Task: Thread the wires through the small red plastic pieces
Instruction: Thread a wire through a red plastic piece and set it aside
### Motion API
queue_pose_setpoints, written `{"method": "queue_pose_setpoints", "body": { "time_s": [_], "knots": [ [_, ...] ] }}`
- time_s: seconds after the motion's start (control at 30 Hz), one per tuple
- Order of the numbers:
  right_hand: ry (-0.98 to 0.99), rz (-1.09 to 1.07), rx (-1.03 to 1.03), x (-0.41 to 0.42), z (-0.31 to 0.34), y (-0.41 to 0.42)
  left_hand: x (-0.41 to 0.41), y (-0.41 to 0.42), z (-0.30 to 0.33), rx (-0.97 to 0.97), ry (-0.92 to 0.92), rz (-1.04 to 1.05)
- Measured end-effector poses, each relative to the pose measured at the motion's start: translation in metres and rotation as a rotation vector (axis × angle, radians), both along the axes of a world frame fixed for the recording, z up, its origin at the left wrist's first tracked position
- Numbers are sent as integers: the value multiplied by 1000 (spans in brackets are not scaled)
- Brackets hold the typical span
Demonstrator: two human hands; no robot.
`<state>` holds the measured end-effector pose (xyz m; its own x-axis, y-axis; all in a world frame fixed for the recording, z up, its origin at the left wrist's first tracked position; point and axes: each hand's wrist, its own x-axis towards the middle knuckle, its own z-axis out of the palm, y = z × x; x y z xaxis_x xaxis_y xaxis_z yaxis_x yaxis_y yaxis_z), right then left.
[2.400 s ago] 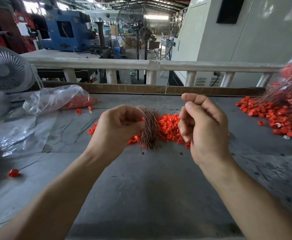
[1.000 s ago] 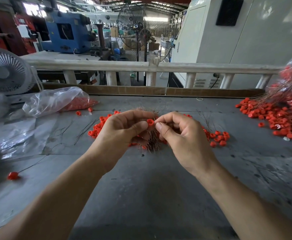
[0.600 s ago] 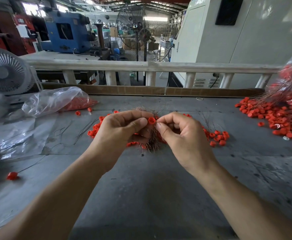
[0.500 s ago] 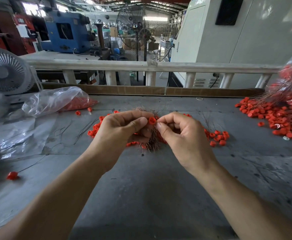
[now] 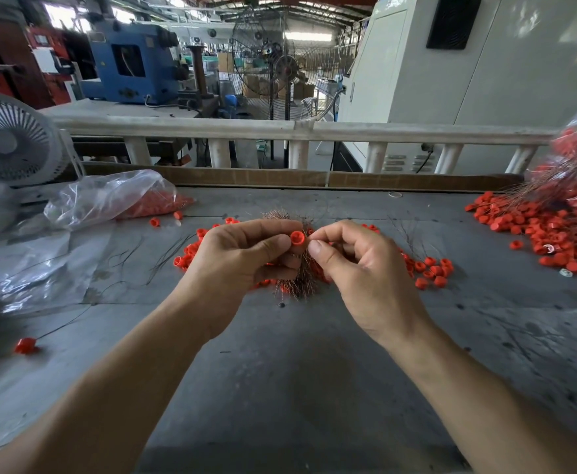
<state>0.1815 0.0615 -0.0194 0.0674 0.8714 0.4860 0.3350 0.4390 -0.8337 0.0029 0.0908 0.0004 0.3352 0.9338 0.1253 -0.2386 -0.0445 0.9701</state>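
My left hand (image 5: 242,260) pinches a small red plastic piece (image 5: 297,238) between thumb and forefinger, and its lower fingers curl round a bundle of thin copper-coloured wires (image 5: 302,282). My right hand (image 5: 358,265) is right beside the piece, thumb and forefinger pinched together at its edge; the wire between them is too thin to make out. Both hands hover above a loose pile of red pieces (image 5: 430,270) on the grey table (image 5: 297,371).
A heap of red pieces with wires through them (image 5: 553,230) lies at the right. A clear plastic bag of red pieces (image 5: 116,196) and crumpled plastic sheet (image 5: 30,265) sit at the left, beside a white fan (image 5: 10,140). One wired piece (image 5: 25,345) lies near the left edge.
2.4 s ago my right hand was raised apart from the left; it came in to the red piece my left hand holds. Over the last second both hands have stayed almost still.
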Motion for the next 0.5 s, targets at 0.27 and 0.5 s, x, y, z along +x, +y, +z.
{"method": "queue_pose_setpoints", "body": {
  "time_s": [0.27, 0.5],
  "knots": [
    [-2, 1, 3, -1, 0, 0, -1, 1, 0, -3, 0, -28],
    [-20, -10, -3, 0, 0, -1, -1, 2, -1, 9, 12, -35]
  ]
}}
